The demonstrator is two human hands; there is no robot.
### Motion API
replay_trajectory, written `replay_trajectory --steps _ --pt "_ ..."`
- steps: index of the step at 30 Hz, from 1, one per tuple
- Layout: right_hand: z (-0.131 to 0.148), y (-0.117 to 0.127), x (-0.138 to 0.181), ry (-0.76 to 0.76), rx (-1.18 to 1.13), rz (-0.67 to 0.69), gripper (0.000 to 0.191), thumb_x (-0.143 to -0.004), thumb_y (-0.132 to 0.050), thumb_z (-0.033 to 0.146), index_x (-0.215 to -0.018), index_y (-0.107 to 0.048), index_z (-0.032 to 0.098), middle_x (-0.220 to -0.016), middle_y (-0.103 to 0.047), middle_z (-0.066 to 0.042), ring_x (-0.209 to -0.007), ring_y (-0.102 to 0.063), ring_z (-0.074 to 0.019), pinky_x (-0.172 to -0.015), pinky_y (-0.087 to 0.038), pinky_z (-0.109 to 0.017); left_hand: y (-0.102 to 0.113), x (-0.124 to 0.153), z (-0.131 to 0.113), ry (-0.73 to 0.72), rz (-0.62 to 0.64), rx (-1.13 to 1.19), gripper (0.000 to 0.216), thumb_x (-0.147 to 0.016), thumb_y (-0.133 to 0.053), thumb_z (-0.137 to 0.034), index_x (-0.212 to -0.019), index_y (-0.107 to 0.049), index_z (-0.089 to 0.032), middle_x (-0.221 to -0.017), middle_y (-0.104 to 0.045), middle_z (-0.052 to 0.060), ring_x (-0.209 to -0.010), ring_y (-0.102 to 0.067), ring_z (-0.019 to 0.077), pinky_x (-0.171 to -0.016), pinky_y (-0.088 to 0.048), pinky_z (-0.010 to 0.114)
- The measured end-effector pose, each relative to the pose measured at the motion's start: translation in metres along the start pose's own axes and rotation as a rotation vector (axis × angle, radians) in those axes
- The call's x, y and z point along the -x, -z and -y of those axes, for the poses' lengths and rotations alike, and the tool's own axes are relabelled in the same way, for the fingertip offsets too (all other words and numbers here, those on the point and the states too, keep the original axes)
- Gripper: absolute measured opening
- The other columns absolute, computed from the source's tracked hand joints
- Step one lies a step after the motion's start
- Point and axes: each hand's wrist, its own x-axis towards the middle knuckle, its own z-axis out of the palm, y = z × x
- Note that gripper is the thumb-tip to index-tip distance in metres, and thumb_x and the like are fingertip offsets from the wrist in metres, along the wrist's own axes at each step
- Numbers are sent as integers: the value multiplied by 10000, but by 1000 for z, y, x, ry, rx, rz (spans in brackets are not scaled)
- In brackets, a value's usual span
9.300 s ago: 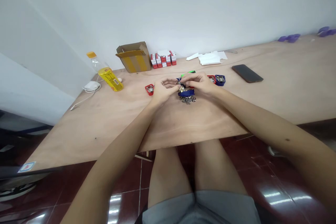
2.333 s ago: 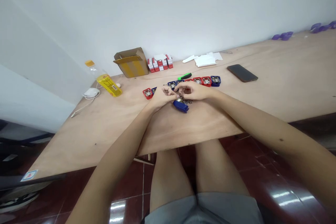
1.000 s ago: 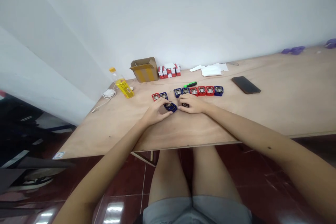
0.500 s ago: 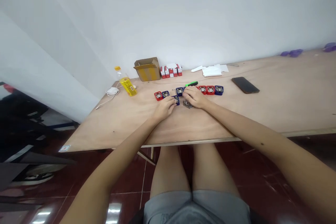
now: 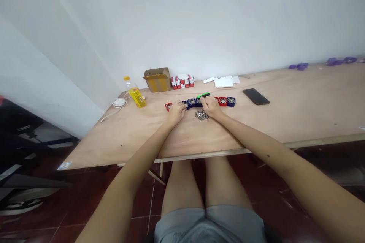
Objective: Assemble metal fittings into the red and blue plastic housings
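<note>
My left hand (image 5: pixel 176 111) has its fingertips closed on a small blue square case (image 5: pixel 186 104) with a metal fitting inside, standing in a row of similar cases. Left of it a red case (image 5: pixel 168 106) is partly covered by that hand. My right hand (image 5: pixel 211 106) is curled at the middle of the row, beside another blue case (image 5: pixel 199 102); what its fingers hold, if anything, is hidden. Just behind these fingers lies a green-and-black screwdriver (image 5: pixel 203 95). A pile of small metal parts (image 5: pixel 202 115) sits between the hands. Right of the right hand are a red case (image 5: pixel 222 101) and a blue one.
An open cardboard box (image 5: pixel 157 80), small red-and-white boxes (image 5: pixel 182 82) and white papers (image 5: pixel 224 82) stand or lie along the wall. A yellow drink bottle (image 5: pixel 137 97) and white cable (image 5: pixel 119 102) are left. A phone (image 5: pixel 256 97) and purple items (image 5: pixel 299 66) are right.
My left hand has moved the blue case from in front of the row into the gap in it. My right hand has shifted slightly right and its fingers are more curled. The view has tilted slightly.
</note>
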Motion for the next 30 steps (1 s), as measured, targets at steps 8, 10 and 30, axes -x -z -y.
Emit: replay_trajectory --steps 8,10,30 --pt "-3 -4 0 -60 57 9 771 -1156 -221 567 -576 -593 222 -644 -690 -126 -631 -616 -248 -680 -415 -392 26 6 36 83 -36 -35 561 -795 -861 -511 -1232 -720 -188 -1227 -752 163 -1278 -626 405 -1119 -531 616" --pt "-3 -4 -1 -70 70 19 794 -1151 -227 596 -576 -619 215 -608 -682 -115 -620 -630 -240 -647 -387 -374 30 6 43 163 8 -47 650 -758 -883 -569 -1236 -711 -164 -1243 -754 179 -1302 -604 434 -1098 -535 627" --pt "-10 4 -3 170 7 90 443 -1078 -501 521 -722 -477 259 -746 -609 -77 -776 -518 -262 -787 -420 -411 -1 -29 -20 -16 -114 151 537 -869 -871 -397 -1328 -660 -213 -1330 -712 142 -1273 -680 332 -1148 -548 536"
